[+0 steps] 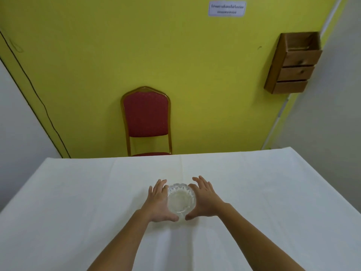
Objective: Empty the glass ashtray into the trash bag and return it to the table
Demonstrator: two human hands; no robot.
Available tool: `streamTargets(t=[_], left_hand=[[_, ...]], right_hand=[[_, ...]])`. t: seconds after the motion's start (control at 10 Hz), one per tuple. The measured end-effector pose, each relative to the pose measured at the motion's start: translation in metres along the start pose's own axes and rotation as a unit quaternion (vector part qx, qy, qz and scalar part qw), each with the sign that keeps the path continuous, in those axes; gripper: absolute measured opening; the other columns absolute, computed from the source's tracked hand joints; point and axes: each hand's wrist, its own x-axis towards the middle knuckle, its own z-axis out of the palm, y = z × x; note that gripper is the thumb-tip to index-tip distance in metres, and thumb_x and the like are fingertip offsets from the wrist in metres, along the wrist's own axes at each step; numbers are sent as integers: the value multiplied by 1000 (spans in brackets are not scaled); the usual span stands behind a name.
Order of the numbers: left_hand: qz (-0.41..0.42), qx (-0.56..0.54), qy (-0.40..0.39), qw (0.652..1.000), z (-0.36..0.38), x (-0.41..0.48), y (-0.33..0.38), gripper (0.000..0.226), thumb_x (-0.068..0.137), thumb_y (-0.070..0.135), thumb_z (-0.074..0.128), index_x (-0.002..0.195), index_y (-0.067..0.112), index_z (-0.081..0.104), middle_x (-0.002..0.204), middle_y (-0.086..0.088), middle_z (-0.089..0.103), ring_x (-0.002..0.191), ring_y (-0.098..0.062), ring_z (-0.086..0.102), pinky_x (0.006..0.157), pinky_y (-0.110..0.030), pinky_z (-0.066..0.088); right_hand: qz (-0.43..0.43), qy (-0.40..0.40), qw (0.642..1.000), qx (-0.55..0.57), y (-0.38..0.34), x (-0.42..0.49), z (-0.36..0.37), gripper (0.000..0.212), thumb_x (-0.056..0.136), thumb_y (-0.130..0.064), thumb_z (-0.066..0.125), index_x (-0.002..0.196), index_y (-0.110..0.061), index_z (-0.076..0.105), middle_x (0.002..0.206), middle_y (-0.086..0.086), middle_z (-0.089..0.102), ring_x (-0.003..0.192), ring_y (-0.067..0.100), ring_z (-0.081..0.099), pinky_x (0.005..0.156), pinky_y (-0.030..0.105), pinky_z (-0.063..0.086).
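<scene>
Head view: the glass ashtray (181,198) sits on the bench (273,192), a little below the middle of the frame and centred left to right. It is round and clear with a scalloped rim, and its bowl looks pale; what lies in it is too blurred to tell. The left hand (159,202) is at its left side and the right hand (203,201) at its right side, both with fingers (202,181) spread and curved around the rim. The thumbs reach toward each other at the near edge of the ashtray. Whether the palms press the glass or only flank it, I cannot tell. Both bare forearms run up from the bottom of the frame. The bench is covered in a white cloth. Behind its far edge, in the middle of the frame, stands a red chair (146,116) with a gold frame against a yellow wall (97,55). In the upper right a wooden drawer box (293,65) hangs on that wall, and a small paper sign (227,8) is stuck at the top.
</scene>
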Motion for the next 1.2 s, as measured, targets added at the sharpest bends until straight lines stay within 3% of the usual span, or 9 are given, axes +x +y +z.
streamTargets(t=[0.6, 0.8, 0.9, 1.0, 1.2], left_hand=[[-33, 10, -24, 999, 19, 23, -3, 120, 63, 63, 72, 151, 14, 6, 160, -6, -12, 146, -24, -20, 118, -49, -9], [-54, 16, -34, 998, 22, 19, -4, 120, 66, 67, 68, 152, 24, -4, 159, -8, -23, 144, -27, -27, 114, -55, -14], [-58, 60, -49, 995, 19, 19, -4, 128, 57, 85, 56, 152, 26, -7, 159, -5, -25, 143, -29, -28, 112, -59, -13], [-51, 110, -68, 990, 13, 19, -6, 151, 20, 103, 9, 151, 30, -9, 160, -5, -21, 144, -32, -25, 110, -63, -12], [-40, 133, -97, 986, -17, 11, -6, 155, 17, 100, -7, 151, 23, -14, 159, -8, -21, 145, -29, -23, 113, -58, -13]], right_hand=[[-5, 12, 998, 62, 32, 24, 34, 116, 59, -61, 79, 149, -17, 20, 161, 8, 9, 150, 29, -3, 122, 49, 6], [7, -5, 1000, 23, 32, 18, 35, 120, 66, -69, 70, 153, -19, 4, 163, 8, -4, 150, 28, -11, 121, 52, 0], [18, -26, 999, -24, 28, 18, 31, 124, 66, -75, 64, 154, -20, -4, 163, 9, -15, 148, 29, -19, 119, 55, -6], [39, -57, 996, -58, 23, 17, 25, 128, 66, -76, 63, 153, -19, -11, 161, 8, -22, 147, 30, -24, 117, 58, -9], [62, -110, 988, -86, 6, 18, -8, 128, 69, -74, 64, 152, -15, -13, 160, 12, -24, 146, 34, -25, 114, 62, -9]])
